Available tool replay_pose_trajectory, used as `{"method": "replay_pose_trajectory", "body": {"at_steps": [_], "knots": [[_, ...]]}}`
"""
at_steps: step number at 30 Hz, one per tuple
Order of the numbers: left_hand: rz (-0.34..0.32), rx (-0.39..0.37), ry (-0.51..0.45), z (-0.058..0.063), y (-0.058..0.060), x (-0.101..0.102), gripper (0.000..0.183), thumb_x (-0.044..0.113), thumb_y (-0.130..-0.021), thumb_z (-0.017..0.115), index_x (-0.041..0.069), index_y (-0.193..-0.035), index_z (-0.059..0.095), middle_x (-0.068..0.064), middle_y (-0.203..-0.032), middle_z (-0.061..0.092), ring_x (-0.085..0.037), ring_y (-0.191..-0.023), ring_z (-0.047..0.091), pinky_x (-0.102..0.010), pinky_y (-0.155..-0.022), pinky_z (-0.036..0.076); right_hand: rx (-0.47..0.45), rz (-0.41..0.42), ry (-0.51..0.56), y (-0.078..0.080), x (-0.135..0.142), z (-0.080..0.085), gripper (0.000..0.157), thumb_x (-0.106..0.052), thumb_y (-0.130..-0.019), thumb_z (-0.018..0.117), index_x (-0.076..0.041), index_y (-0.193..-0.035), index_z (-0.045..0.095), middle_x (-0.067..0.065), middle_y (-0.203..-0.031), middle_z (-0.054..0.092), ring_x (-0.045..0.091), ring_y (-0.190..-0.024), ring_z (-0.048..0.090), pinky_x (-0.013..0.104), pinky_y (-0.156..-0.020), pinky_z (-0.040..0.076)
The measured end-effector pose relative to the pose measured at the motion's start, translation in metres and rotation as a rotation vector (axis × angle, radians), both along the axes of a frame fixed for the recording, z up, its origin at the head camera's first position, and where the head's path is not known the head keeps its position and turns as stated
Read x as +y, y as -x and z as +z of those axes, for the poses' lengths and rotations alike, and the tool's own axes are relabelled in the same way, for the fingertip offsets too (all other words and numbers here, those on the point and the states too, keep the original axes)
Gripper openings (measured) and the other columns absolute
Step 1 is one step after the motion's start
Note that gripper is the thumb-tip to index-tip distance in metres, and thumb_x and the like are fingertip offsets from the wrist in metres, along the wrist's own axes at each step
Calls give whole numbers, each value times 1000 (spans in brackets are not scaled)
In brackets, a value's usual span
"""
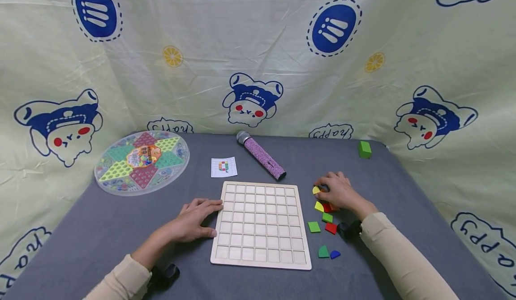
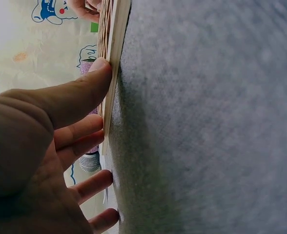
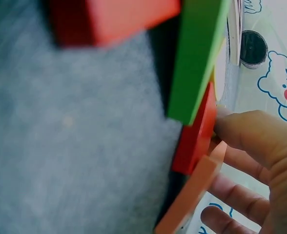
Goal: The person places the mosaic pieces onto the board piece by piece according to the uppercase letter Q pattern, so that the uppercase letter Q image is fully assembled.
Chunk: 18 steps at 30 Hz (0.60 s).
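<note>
A wooden grid board (image 1: 261,223) lies flat on the grey cloth. Straight, spread fingers of my left hand (image 1: 193,220) touch its left edge; in the left wrist view the thumb (image 2: 87,87) presses against the rim. To the board's right, my right hand (image 1: 341,191) pinches a yellow rounded tile (image 1: 316,190) between thumb and fingers, low over the cloth. Just below that hand lie another yellow tile (image 1: 319,206), a red tile (image 1: 327,207) and an orange tile (image 3: 190,195), partly covered by it in the head view. A green tile (image 1: 327,217) sits nearer me.
Closer to me are a red tile (image 1: 331,228), a green square (image 1: 314,227), a green rounded tile (image 1: 324,251) and a blue one (image 1: 335,255). Behind the board are a pattern card (image 1: 224,167) and a glittery microphone (image 1: 264,156). A round game board (image 1: 142,162) lies left, a green block (image 1: 364,149) far right.
</note>
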State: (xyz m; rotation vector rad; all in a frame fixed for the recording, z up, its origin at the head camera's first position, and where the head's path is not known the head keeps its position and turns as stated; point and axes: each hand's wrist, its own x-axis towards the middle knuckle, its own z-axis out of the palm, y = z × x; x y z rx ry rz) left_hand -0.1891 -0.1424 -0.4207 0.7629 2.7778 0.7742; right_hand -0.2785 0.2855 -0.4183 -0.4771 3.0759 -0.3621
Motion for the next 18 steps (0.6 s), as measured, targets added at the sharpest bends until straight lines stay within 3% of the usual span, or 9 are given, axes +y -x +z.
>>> {"method": "replay_pose_trajectory", "body": {"at_steps": [6,18], "knots": [[13,-11,6,0,0,2,65,26,-78,75,11,-136,50,-4,-146,44,-32,-132,33,-55,-97,25,-8,-19,0,0,4,-1,32,-28,-82,70,-12,-109,69,16,-110,57,34,-104,40,52,-86,32],[13,-3,3,1,0,2,65,28,-78,75,11,-136,51,-4,-145,45,-33,-131,34,-56,-97,25,12,-31,21,0,5,0,22,-23,-81,71,-11,-100,71,11,-102,60,31,-98,42,47,-81,31]]}}
